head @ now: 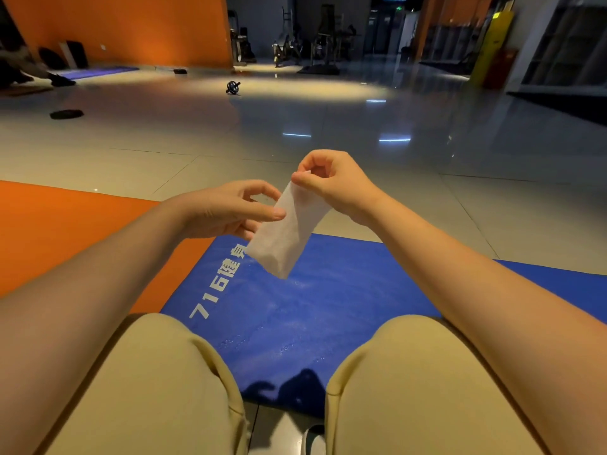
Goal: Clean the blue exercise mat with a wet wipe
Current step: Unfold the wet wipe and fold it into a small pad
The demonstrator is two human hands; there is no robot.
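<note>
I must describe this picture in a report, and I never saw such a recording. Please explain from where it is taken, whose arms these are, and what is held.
There is one picture only, and no machine. A person wears a camera on the head, so you look forward and down along that person's own bare arms. The knees, in beige trousers, are at the bottom. Between and beyond them lies the blue exercise mat, on a shiny tiled floor; an orange mat lies to its left. The right hand pinches the top corner of a white wet wipe, which hangs in the air above the blue mat without touching it. The left hand pinches the wipe's side edge, perhaps to unfold it. Wiping has not yet begun.
</note>
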